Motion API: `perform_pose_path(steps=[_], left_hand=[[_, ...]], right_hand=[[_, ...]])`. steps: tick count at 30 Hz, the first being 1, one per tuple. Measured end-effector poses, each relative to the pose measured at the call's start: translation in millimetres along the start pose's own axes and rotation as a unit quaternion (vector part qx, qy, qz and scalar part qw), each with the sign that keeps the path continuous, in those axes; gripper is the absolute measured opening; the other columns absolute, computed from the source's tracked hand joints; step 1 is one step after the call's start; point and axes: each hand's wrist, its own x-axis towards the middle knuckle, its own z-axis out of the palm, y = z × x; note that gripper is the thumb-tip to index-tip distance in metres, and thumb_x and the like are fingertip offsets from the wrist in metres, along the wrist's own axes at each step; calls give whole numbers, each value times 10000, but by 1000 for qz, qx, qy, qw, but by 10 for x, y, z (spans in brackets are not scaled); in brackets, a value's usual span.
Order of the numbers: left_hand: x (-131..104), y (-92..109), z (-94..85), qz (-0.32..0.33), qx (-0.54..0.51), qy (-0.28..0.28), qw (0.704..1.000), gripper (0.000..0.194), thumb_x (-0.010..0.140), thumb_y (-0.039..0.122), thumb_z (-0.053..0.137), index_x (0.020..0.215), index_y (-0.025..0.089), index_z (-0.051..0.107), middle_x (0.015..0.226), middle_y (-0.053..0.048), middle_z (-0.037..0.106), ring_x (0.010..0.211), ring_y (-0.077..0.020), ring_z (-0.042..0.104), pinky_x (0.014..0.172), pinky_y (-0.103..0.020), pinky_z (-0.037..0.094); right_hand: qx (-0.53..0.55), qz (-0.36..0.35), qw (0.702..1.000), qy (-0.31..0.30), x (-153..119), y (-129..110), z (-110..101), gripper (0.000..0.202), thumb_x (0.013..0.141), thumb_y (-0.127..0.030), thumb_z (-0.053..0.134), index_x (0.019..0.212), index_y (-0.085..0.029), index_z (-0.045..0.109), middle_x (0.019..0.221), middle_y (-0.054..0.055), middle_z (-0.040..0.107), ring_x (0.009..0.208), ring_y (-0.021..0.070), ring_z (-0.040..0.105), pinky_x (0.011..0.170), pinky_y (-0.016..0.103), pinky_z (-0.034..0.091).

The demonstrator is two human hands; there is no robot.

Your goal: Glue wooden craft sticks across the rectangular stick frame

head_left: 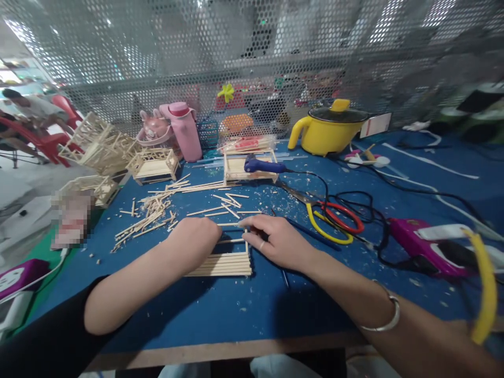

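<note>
In the head view a small frame of thin wooden sticks lies on the blue tabletop, with a row of sticks side by side along its near edge. My right hand pinches its far right corner between thumb and fingers, beside a short upright stick. Curled over the frame's left part is my left hand, closed, its fingertips hidden behind the knuckles. Loose sticks lie just beyond both hands. A dark pen-like tool lies partly under my right hand.
A blue glue gun rests on a finished stick model. Scissors and black cables lie to the right, before a yellow electric pot. A pink bottle, a stick pile and stacked models stand left. Perforated metal closes the back.
</note>
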Motion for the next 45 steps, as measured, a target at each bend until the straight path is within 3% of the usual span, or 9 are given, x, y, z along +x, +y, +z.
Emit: perform_pose_path(steps=[13,19,24,27,30,36,39,42,45], left_hand=[[-25,-62,20,36,-105,56,992,315,861,115,446,1041,252,665,979,-41,719,899,-220,670,701,-282,484],[-203,-7,-30,42,20,125,991,295,851,65,457,1077,171,614,785,-71,683,776,-271,639,663,-366,461],[-491,-109,30,-14,21,267,963,378,879,87,458,1246,175,492,870,-70,694,796,-266,625,699,-376,441],[-570,-116,102,20,-51,340,939,318,939,174,438,1256,190,464,851,-40,676,777,-217,598,725,-341,428],[-535,-61,187,64,-106,356,926,320,938,127,443,1248,203,461,814,-8,651,761,-176,571,743,-310,414],[-463,16,390,78,-207,352,909,325,918,78,437,1196,227,515,823,-3,656,773,-157,572,765,-315,437],[-611,41,496,17,-293,396,870,320,919,123,462,1202,248,543,1044,-38,669,987,-176,588,900,-346,444],[-814,80,630,-149,-413,445,781,329,928,197,476,1241,273,545,1268,-49,595,1197,-196,526,1038,-375,392],[-923,124,798,-264,-481,406,730,347,923,305,504,1266,271,546,1249,-54,607,1146,-204,572,1011,-376,436]], right_hand=[[3,11,1000,-23,7,2,21,173,899,-220,546,998,-173,680,847,44,679,767,159,606,714,271,450],[13,15,1000,10,-3,14,54,297,881,-204,554,1165,-154,624,773,23,660,686,150,600,662,268,483],[19,-35,993,111,-12,-88,-102,285,948,-227,445,1161,-192,632,1056,84,689,991,174,630,877,323,495],[14,-78,995,62,-35,-211,-204,268,947,-221,457,1139,-202,643,1100,70,705,1022,164,639,892,304,493],[6,-91,996,0,-81,-314,-239,214,938,-229,488,987,-186,691,902,36,745,823,141,675,750,251,511],[8,20,999,-27,-161,-344,-177,172,911,-199,534,885,-220,702,809,-12,727,726,105,660,682,202,487],[4,13,999,-48,-159,-311,-131,174,901,-191,537,873,-230,705,813,-14,723,743,109,663,692,204,490],[-25,17,1000,-4,-147,-283,-81,175,902,-204,532,865,-227,701,823,-8,723,747,115,668,694,206,499],[-54,30,997,41,-136,-279,-27,161,896,-211,543,861,-233,699,822,-17,727,747,116,676,696,201,505]])
